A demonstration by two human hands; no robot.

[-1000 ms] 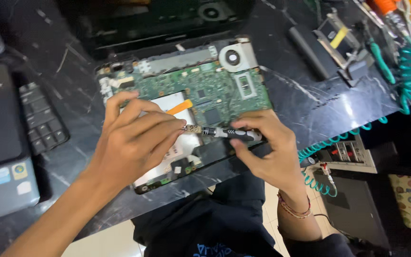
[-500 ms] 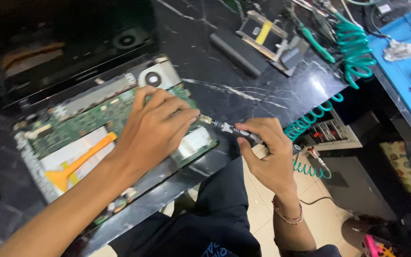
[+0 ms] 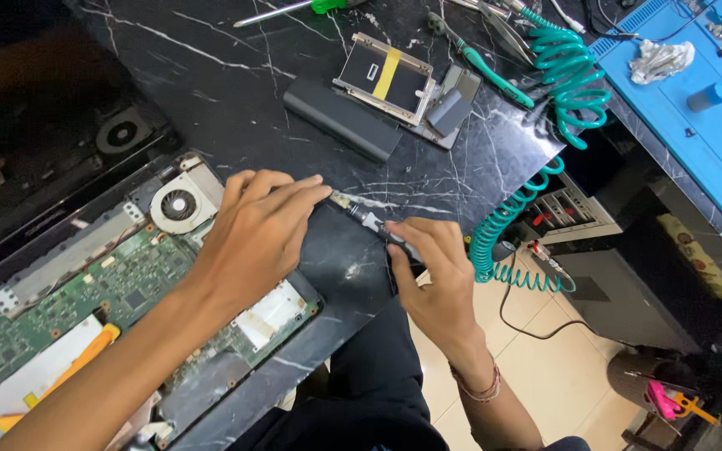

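Screwdriver [image 3: 369,219], a slim tool with a dark handle and a metal front section, lies between the two hands near the front edge of the black marble tabletop [image 3: 236,75], just past the right end of the opened laptop [image 3: 127,284]. Its long axis runs on a slant, from the tip end up-left under the left hand's fingertips [image 3: 315,192] down-right into the right hand [image 3: 432,276]. The right hand wraps the handle end with fingers curled over it; the left hand [image 3: 252,238] lies flat and palm-down over the laptop's right corner, fingers together and stretched out, their tips touching or just over the tool's front end. Both hands are at the tool, but the right one has the real hold.

How the tip meets the surface cannot be told: the left fingers cover it, and whether a screw sits under them is hidden. The laptop's green circuit board [image 3: 119,292] and round cooling fan [image 3: 179,205] show to the left of the left hand, with an orange pry tool [image 3: 85,355] lying partly under the forearm. The laptop is cut off at the lower left. Farther back on the tabletop lie a long black battery [image 3: 340,119] and a drive in its metal caddy [image 3: 386,77], well apart from the hands. A teal coiled hose [image 3: 566,63] hangs off the right edge.
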